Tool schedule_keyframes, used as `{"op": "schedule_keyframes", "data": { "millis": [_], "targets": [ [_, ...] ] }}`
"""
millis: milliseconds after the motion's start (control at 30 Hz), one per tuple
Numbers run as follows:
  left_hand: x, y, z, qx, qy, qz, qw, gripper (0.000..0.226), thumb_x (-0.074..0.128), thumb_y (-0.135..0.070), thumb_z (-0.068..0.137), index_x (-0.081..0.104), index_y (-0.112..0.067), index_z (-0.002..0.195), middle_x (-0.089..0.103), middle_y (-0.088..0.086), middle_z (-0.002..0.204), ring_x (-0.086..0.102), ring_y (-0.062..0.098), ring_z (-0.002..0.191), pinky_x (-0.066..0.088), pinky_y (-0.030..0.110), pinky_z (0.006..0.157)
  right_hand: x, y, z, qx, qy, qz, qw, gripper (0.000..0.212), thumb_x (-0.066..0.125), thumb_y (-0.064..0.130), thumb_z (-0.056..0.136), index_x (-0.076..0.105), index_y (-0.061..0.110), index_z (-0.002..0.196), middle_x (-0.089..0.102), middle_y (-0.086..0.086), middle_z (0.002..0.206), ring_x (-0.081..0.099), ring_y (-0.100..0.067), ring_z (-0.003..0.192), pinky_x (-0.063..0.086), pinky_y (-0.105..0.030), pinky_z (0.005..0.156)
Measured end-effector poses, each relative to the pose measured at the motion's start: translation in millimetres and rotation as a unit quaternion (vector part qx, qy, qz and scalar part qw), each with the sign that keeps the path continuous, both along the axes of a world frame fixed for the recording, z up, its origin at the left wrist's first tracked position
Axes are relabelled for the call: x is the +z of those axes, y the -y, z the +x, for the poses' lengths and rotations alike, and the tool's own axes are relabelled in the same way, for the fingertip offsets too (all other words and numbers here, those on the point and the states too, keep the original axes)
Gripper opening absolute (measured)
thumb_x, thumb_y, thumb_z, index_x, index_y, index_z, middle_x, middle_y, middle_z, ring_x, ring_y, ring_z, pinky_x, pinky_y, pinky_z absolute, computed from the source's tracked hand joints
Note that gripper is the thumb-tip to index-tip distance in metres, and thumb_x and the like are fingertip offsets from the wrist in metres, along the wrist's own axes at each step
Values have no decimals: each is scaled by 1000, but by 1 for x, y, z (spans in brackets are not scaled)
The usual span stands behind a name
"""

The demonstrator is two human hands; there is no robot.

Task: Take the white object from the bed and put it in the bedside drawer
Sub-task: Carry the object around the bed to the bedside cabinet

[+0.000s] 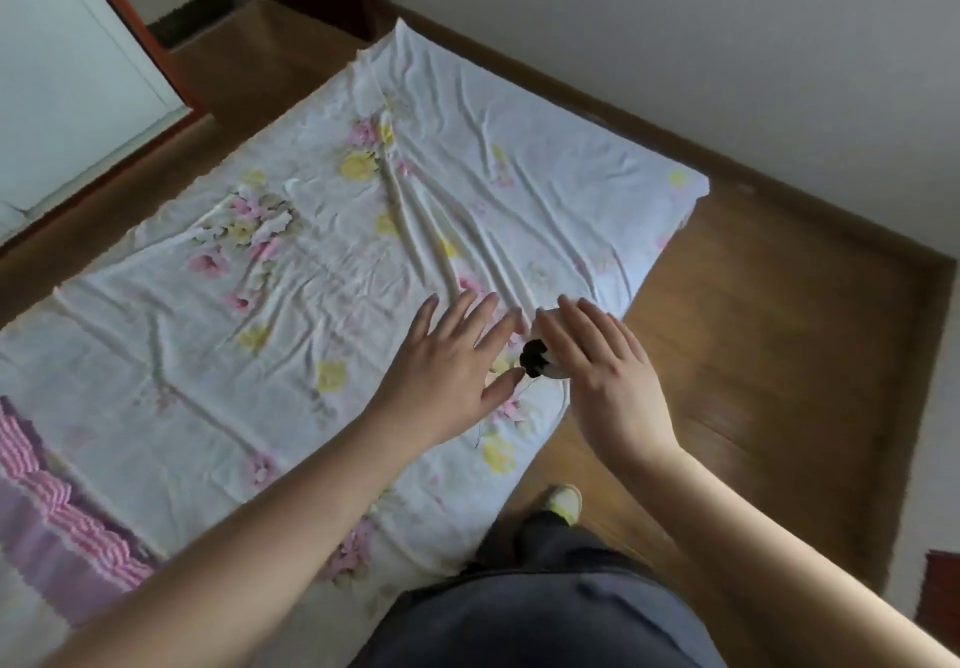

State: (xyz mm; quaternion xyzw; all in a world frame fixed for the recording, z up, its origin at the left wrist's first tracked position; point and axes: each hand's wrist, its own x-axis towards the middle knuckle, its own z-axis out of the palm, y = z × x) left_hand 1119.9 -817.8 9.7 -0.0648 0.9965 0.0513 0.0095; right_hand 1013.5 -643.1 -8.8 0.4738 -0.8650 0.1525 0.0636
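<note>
A small white object with a black end (540,361) lies near the right edge of the bed (311,262), on a wrinkled floral sheet. My right hand (602,371) arches over it with fingers spread, hiding most of it; whether it grips the object is unclear. My left hand (457,360) hovers flat just left of the object, fingers apart, thumb tip close to the black end. The bedside drawer is not in sight.
Wooden floor (753,345) runs along the right side of the bed up to a white wall. A pink striped blanket (57,522) lies at the bed's lower left. A white door (62,74) stands at the upper left. My legs and one shoe (563,503) are beside the bed.
</note>
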Motion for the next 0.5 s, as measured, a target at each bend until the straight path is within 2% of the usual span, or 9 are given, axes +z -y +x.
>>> {"op": "schedule_keyframes", "data": {
  "millis": [200,367,500],
  "targets": [
    [-3,-58,-74,-78,9,-1,997,65,31,-52,95,35,-19,150,43,10,151,37,29,140,30,54,112,1,-79,-32,-102,18,-18,995,55,58,-4,87,51,11,139,52,-13,142,42,-33,136,32,-43,113],
    [2,-115,-143,-108,6,11,994,67,28,-53,94,28,-20,152,41,9,154,34,26,142,29,52,113,9,-144,-74,-178,12,-20,984,60,60,-5,84,48,11,141,48,-13,145,39,-32,138,23,-38,117],
    [6,-152,-187,-132,1,25,991,68,23,-54,93,25,-21,153,37,8,156,30,25,144,25,53,115,6,-179,-106,-223,24,3,974,65,55,-4,87,38,12,147,39,-13,152,32,-32,143,26,-46,117]
  ]
}}
